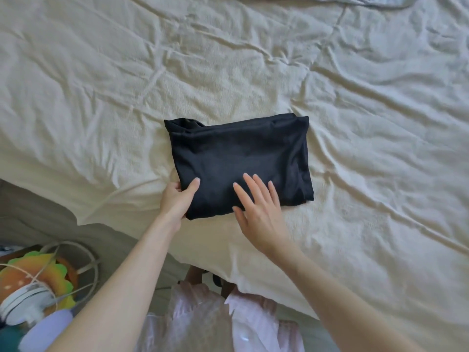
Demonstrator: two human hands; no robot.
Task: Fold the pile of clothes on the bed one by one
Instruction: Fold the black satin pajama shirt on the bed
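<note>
A black garment (241, 161) lies folded into a neat rectangle on the cream bedspread (368, 123), close to the bed's near edge. The left hand (177, 199) grips the garment's near-left corner, thumb on top of the cloth and fingers tucked down its side, seemingly under the fold, though the cloth hides them. The right hand (258, 207) lies flat on the near part of the garment, fingers straight and spread, holding nothing. Well beyond the garment, at the far edge of the bed, a bit of pale grey fabric (330, 0) shows. Left of the garment and below the bed's edge sits a clutter of things: an orange and green plush toy (33, 270), white cables (83, 260) and a white round device (25, 303).
</note>
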